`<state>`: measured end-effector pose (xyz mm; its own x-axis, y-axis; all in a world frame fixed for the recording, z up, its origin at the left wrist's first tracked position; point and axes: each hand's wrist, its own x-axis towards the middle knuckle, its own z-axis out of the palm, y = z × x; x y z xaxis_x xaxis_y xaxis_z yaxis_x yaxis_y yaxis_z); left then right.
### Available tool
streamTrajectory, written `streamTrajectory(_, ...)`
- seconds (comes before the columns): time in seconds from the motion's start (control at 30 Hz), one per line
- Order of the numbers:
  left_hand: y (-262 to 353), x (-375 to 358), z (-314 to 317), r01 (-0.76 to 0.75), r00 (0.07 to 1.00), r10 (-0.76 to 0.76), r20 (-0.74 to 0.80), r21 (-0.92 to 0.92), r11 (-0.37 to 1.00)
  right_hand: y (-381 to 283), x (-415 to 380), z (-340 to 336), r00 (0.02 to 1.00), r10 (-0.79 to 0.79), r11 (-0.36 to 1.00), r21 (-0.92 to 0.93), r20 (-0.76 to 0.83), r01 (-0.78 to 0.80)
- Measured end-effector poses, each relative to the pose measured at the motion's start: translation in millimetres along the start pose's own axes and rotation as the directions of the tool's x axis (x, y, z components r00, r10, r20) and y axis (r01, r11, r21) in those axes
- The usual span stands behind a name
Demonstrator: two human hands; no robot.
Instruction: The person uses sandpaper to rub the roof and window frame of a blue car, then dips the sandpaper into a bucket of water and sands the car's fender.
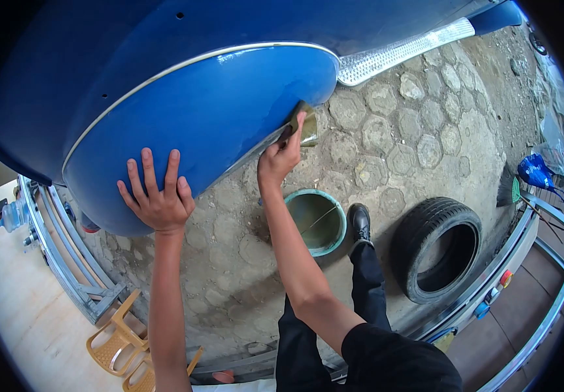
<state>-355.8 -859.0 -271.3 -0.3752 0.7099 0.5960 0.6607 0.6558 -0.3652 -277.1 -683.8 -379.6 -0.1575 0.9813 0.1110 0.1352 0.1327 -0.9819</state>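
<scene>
A green bucket [344, 225] of cloudy water stands on the ground under the right forearm, which covers part of its rim. Just beside it is a black shoe [360, 222], and past the shoe a tyre [407, 245] lies on its side, taking up much of the floor there. A broom [507, 187] and a blue plastic bag [535, 171] sit farther off at the right edge, while a tan plastic chair [109, 347] and a metal frame [55, 245] lie to the left.

The blue fender [230, 111] fills the upper left, smooth, glossy and broadly curved, edged along its top by pale piping [256, 46]. From its far end runs a silvery running board [403, 55] with a dimpled surface. The floor [373, 137] is rough, dusty concrete with hexagonal blocks.

The left hand [159, 199] lies flat on the fender, fingers spread, gripping nothing. The right hand [281, 157] is partly closed, pinching an olive-brown sheet [307, 127] at the fender's lower edge; the sheet may be sandpaper, though its folds make that hard to confirm.
</scene>
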Motion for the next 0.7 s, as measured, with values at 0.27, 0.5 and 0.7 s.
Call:
streamTrajectory(0.27, -1, -1, 1, 0.003, 1.0, -0.003, 0.01, -0.006, 1.0, -43, 2, 2, 0.969, -0.249, 0.969, -0.013, -0.01, 0.249)
streamTrajectory(0.5, 1, 0, 0, 0.001, 1.0, -0.001, 0.006, 0.002, 1.0, -20, 7, -1, 0.986, -0.165, 0.981, -0.102, -0.022, 0.162)
streamTrajectory(0.7, -2, 1, -2, -0.011, 1.0, 0.011, 0.014, 0.014, 1.0, 6, 45, -4, 0.951, -0.307, 0.939, -0.154, 0.019, 0.307)
